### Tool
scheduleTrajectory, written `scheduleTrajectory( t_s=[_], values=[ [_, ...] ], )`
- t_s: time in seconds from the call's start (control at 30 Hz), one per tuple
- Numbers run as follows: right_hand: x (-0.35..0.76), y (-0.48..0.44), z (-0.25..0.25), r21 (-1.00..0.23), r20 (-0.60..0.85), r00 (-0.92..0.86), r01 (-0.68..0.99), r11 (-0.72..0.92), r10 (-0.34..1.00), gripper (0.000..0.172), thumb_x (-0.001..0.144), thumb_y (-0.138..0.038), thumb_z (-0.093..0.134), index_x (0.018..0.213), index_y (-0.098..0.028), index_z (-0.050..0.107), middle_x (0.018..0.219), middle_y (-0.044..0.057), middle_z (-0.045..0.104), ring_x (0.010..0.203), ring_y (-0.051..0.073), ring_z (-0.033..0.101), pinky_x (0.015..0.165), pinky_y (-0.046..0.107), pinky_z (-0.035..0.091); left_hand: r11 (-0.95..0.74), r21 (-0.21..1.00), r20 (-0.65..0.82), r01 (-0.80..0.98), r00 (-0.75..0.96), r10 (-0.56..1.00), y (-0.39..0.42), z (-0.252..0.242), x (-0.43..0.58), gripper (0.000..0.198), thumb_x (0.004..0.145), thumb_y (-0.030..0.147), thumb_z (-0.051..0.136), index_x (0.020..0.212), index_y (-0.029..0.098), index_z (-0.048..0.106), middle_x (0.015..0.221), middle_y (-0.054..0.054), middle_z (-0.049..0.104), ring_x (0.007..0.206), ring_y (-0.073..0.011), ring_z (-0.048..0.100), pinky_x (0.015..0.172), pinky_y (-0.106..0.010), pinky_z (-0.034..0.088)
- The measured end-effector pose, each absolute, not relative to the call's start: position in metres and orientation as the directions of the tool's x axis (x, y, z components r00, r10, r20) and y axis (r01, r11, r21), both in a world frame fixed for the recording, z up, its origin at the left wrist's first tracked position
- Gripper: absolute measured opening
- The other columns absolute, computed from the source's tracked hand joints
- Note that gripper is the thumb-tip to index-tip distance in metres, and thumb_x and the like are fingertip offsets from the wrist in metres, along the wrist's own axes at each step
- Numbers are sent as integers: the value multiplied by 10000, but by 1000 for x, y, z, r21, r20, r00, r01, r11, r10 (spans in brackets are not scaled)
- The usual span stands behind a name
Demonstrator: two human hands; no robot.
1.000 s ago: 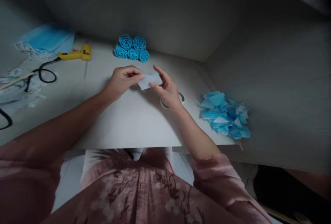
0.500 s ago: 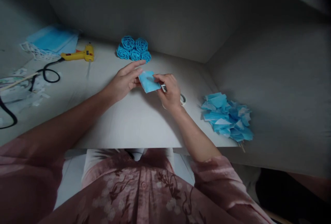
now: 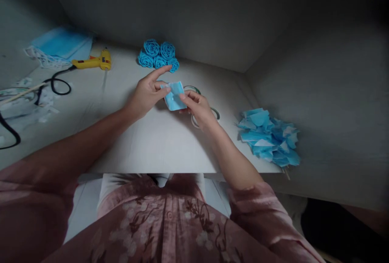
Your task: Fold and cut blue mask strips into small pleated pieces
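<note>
Sheet (image 3: 175, 100) | I see it nearside of roses (image 3: 159, 62) | left hand (image 3: 144, 96), nearer them, and right hand (image 3: 201, 110) pinch opposite edges

A square (image 3: 175, 97) sits between left hand (image 3: 146, 97) and right hand (image 3: 198, 108), before rosettes (image 3: 159, 55); on the table (image 3: 146, 149), a glue gun (image 3: 92, 62) lies left (masks (image 3: 62, 44) behind it), a petal bunch (image 3: 270, 137) right.

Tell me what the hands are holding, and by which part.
A small light-blue sheet: the left hand pinches it near its upper left corner, the right hand by its right edge.
</note>
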State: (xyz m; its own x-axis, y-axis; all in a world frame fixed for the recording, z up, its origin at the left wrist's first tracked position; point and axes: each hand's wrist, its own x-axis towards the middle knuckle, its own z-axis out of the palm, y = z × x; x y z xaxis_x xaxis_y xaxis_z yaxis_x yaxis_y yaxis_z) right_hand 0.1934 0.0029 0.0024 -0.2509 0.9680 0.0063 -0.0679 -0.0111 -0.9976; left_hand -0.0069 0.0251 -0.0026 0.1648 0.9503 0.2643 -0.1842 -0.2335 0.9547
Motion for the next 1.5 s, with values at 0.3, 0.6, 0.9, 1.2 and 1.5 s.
scheduleTrajectory(
  t_s=[0.3,0.6,0.9,1.2,1.5],
  values=[
    [194,10,-4,-981,176,-102,-106,165,979,620,613,-779,936,796,-234,704,738,-29,630,696,129,565,654,294,510,-51,948,136,-315,255,957,19,0,-3,589,954,391,766,1509,282,606,933,-35,732,815,-214,760,732,-324,602],
    [195,13,-6,-977,193,-92,-108,182,977,637,615,-805,922,796,-242,684,736,-34,615,693,127,565,655,293,517,-163,968,211,-193,264,941,22,-1,-5,552,842,213,831,1377,210,694,761,12,673,688,-172,686,696,-299,572],
    [195,11,-6,-959,275,-17,-75,273,961,597,734,-812,842,843,-241,704,728,-34,575,699,127,525,687,303,483,-295,942,326,-162,230,917,26,-4,-6,624,840,198,805,1440,231,635,808,22,694,678,-146,674,722,-290,579],
    [196,13,-8,-959,280,-11,-33,280,960,616,737,-827,822,832,-233,689,728,-37,544,706,127,480,692,302,454,-278,933,334,-226,264,905,31,-16,-6,645,949,425,753,1539,267,544,898,-24,729,751,-195,709,774,-347,568],
    [197,15,-12,-953,303,-12,-8,303,953,487,790,-703,855,875,-231,766,809,-11,657,798,147,571,773,305,503,-192,958,231,-213,175,957,22,-7,-1,742,807,219,822,1503,270,571,949,-14,742,703,-151,660,762,-302,549]
  ],
)
